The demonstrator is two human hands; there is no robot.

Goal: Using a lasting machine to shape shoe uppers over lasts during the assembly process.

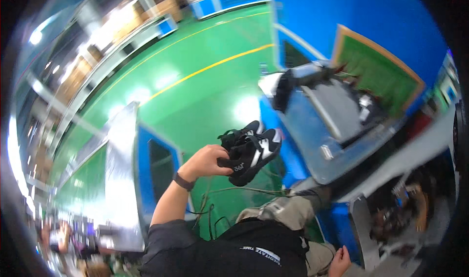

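While left grip (209,161) pinches black shoes (256,156) | toes point upper-right, axes diagonal | right grip (340,263) unclear

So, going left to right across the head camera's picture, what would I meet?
Shiny silver surface → black wristband → left hand → the black-and-white shoes it grips → right hand near the lower edge.

Left hand (207,160), dark wristband (184,181) on wrist, grips pair of black-and-white sneakers (250,156) near heels, toes pointing away, over green floor (205,103) with yellow line (215,70). Blue workbench (312,152) just right of sneakers. Thin cable (249,188) below them. Right hand (339,264) low beside beige trousers (293,211), partly cut off.
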